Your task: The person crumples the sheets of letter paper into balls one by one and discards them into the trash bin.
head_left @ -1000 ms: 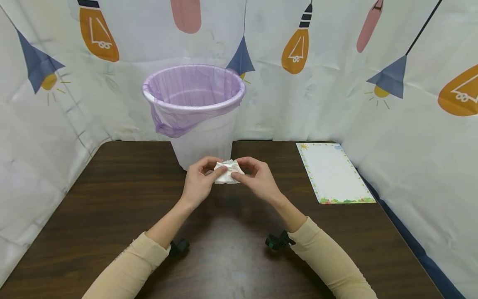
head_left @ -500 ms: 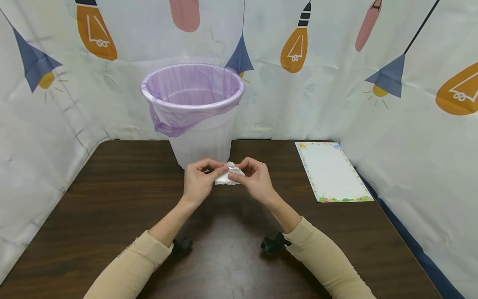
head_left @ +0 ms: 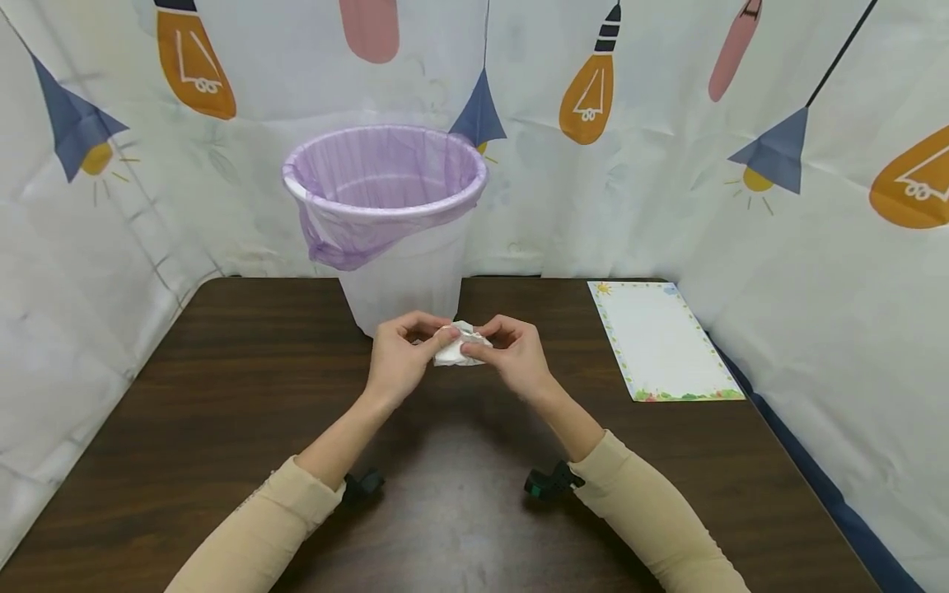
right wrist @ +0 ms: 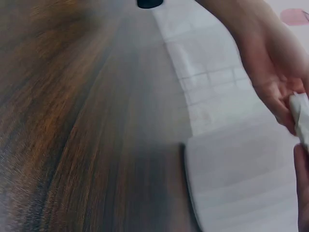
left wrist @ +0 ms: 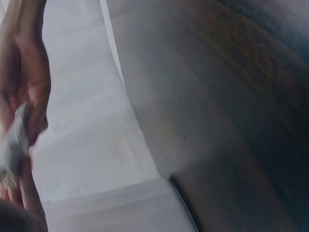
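A small crumpled piece of white paper (head_left: 460, 350) is held between both hands, above the dark table and in front of the bin. My left hand (head_left: 400, 354) pinches its left side, thumb on the near face and fingers behind. On the opposite side, my right hand (head_left: 516, 358) pinches it the same way. In the left wrist view the paper (left wrist: 14, 150) looks thick and folded, with the right hand (left wrist: 29, 82) beyond it. Only an edge of the paper (right wrist: 300, 116) shows in the right wrist view, where the left hand (right wrist: 275, 67) grips it.
A white bin (head_left: 404, 272) with a purple liner (head_left: 334, 247) stands behind the hands at the table's back. To the right, a sheet of paper with a decorated border (head_left: 663, 346) lies on the dark wooden table (head_left: 222, 412). Printed white cloth (head_left: 667, 165) surrounds the table.
Both hands keep hold of the crumpled paper. The fingers shift slightly, and the paper's shape changes a little between them. The bin and bordered sheet stay put.
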`<control>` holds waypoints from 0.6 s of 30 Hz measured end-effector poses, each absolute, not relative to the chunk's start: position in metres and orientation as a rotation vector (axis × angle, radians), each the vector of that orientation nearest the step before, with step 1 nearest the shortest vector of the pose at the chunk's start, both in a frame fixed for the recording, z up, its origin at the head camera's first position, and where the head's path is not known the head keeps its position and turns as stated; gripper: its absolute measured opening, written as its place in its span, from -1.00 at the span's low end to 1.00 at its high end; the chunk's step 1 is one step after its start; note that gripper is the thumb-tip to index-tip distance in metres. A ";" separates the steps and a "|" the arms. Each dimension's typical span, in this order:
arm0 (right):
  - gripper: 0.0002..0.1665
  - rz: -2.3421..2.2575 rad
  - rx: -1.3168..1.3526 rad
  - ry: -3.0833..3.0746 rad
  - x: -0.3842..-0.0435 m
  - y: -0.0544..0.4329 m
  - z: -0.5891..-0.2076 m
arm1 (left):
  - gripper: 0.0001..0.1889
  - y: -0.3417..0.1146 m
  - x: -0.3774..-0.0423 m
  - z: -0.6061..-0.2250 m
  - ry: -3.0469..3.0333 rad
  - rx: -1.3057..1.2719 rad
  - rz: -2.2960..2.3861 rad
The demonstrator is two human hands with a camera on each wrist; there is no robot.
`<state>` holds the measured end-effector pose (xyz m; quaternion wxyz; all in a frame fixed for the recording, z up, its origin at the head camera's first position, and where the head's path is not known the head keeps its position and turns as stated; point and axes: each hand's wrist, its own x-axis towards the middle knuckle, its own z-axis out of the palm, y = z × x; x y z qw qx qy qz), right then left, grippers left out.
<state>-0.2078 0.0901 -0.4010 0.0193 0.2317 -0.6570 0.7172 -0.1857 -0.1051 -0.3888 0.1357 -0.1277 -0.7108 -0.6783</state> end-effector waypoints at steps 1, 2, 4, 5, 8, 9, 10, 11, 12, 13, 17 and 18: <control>-0.84 2.277 0.706 -2.020 -0.208 0.093 -0.400 | -0.80 -0.107 -0.186 -0.387 -2.036 -0.408 -2.048; -0.78 2.318 0.694 -1.998 -0.208 0.095 -0.399 | -0.82 -0.108 -0.185 -0.386 -1.994 -0.451 -2.145; -0.67 2.385 0.668 -1.955 -0.210 0.099 -0.397 | -0.81 -0.111 -0.184 -0.385 -1.892 -0.532 -2.327; -0.63 2.407 0.655 -1.935 -0.211 0.101 -0.395 | -0.78 -0.112 -0.183 -0.385 -1.854 -0.571 -2.379; -0.61 2.433 0.612 -1.894 -0.215 0.105 -0.395 | -0.69 -0.110 -0.180 -0.389 -1.846 -0.668 -2.321; -0.62 2.435 0.597 -1.890 -0.216 0.106 -0.395 | -0.66 -0.109 -0.178 -0.391 -1.883 -0.689 -2.204; -0.63 2.431 0.582 -1.889 -0.216 0.106 -0.396 | -0.65 -0.107 -0.176 -0.392 -1.922 -0.704 -2.050; -0.64 2.415 0.568 -1.893 -0.216 0.106 -0.397 | -0.65 -0.104 -0.175 -0.393 -1.953 -0.715 -1.887; -0.65 2.397 0.559 -1.897 -0.215 0.106 -0.397 | -0.66 -0.102 -0.173 -0.393 -1.972 -0.720 -1.728; -0.67 2.374 0.552 -1.903 -0.215 0.105 -0.398 | -0.68 -0.100 -0.172 -0.393 -1.984 -0.714 -1.567; -0.80 2.232 0.572 -1.938 -0.213 0.101 -0.396 | -0.65 -0.094 -0.169 -0.391 -2.020 -0.711 -1.150; -0.80 2.204 0.580 -1.947 -0.213 0.099 -0.396 | -0.63 -0.092 -0.168 -0.391 -2.034 -0.710 -1.101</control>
